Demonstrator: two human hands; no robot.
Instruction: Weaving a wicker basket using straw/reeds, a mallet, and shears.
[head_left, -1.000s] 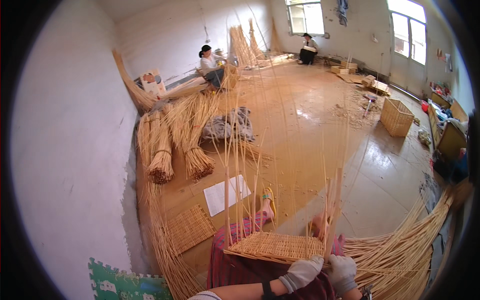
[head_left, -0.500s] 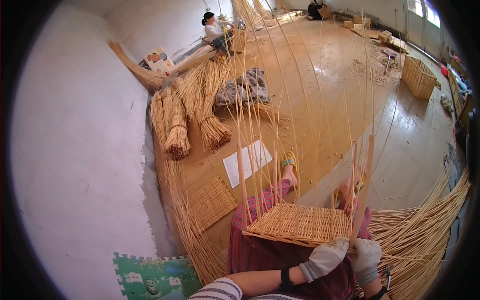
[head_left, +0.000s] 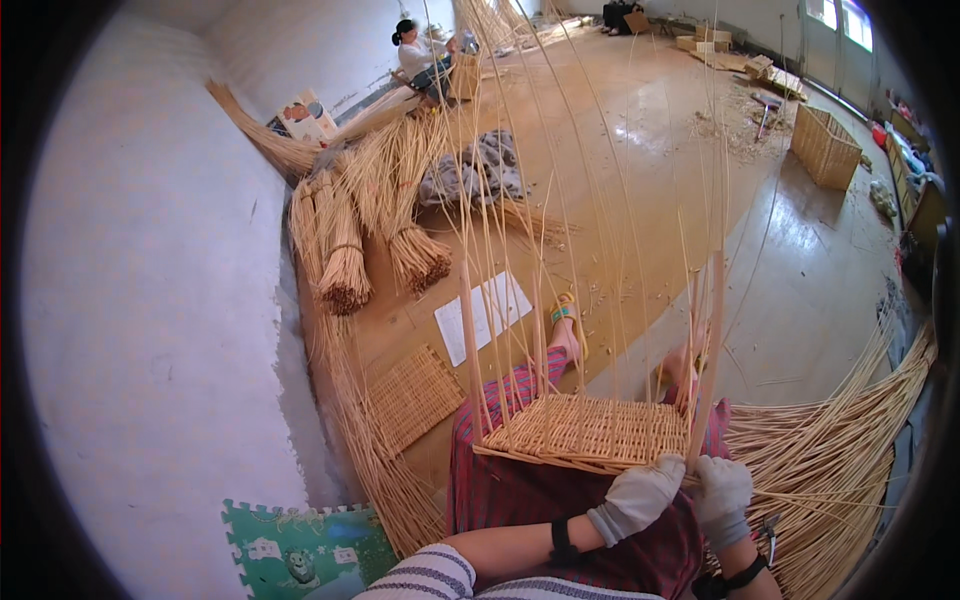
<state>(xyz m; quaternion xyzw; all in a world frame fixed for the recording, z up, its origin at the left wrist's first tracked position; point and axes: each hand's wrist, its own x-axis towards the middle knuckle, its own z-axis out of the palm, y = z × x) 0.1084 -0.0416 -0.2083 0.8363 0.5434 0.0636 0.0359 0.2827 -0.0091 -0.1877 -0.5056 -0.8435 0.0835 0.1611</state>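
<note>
A half-woven wicker basket (head_left: 590,428) rests across my lap, its flat woven base tilted toward me. Thick corner posts and several long thin upright rods rise from its edges. Both my hands wear pale work gloves and meet at the near right corner. My left hand (head_left: 642,497) is closed with its fingers on the base's near edge. Just right of the corner post (head_left: 707,365), my right hand (head_left: 722,495) is closed on what looks like a thin wicker strand at that corner. The gloves hide most of the strand and fingertips.
Loose wicker rods (head_left: 840,440) spread at my right. A woven panel (head_left: 415,398), white paper sheets (head_left: 482,315) and tied rod bundles (head_left: 345,265) lie left. A green foam mat (head_left: 305,548) is by the wall. A finished basket (head_left: 825,147) stands far right; another person (head_left: 425,55) sits at the back.
The whole view has shifted slightly, so the scene sits a little further left and up. My gloved hands stay at the same basket corner, the right one turned slightly.
</note>
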